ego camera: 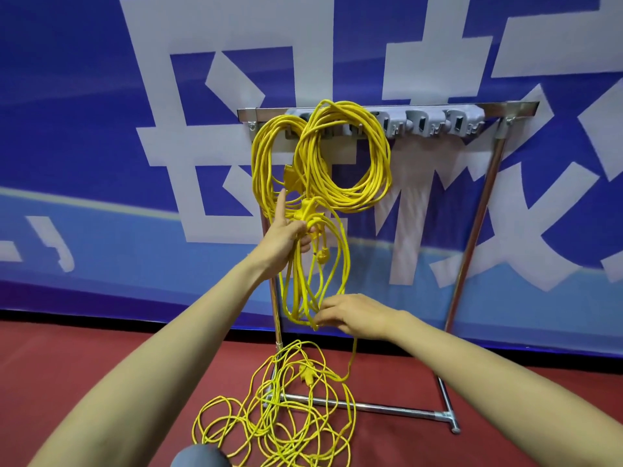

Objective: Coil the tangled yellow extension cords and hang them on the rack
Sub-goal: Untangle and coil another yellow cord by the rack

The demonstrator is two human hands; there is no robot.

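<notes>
Two coils of yellow extension cord hang from the grey hooks of the metal rack, one narrow at the left, one rounder to its right. My left hand grips the top of a third bundle of long yellow loops in front of the rack's left post, index finger pointing up. My right hand pinches the bottom of those loops. From there a strand drops to a tangled yellow cord pile on the floor, with a plug lying in it.
The rack has several free grey hooks at the right and a floor bar running under the pile. A blue banner wall stands right behind it. The floor is red. A grey shoe tip shows at the bottom edge.
</notes>
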